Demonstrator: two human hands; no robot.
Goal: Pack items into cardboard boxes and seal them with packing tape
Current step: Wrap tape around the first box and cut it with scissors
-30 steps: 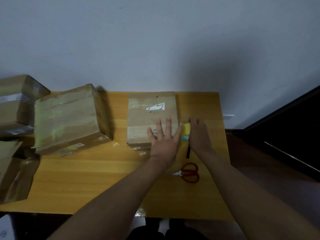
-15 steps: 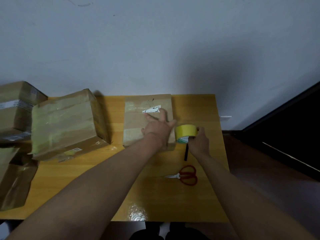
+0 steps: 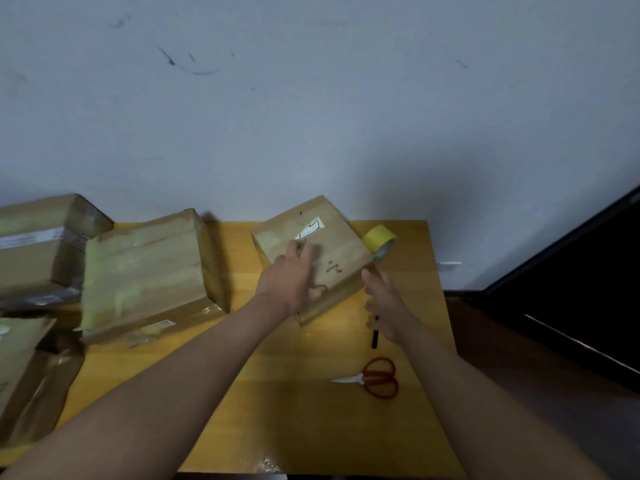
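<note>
Box (image 3: 313,252) is held skewed on the table (image 3: 242,393) under the flat, spread left hand (image 3: 289,282) — presumably steadied for taping — while the right hand (image 3: 384,306), open and empty, hovers beside it; tape (image 3: 379,239) rests at its far corner.

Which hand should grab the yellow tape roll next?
Right. The right hand is open and free on the side of the tape roll, while the left hand is pressed on the small box.

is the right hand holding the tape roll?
No: the right hand is open and empty, while the yellow tape roll sits apart at the box's far right corner.
</note>
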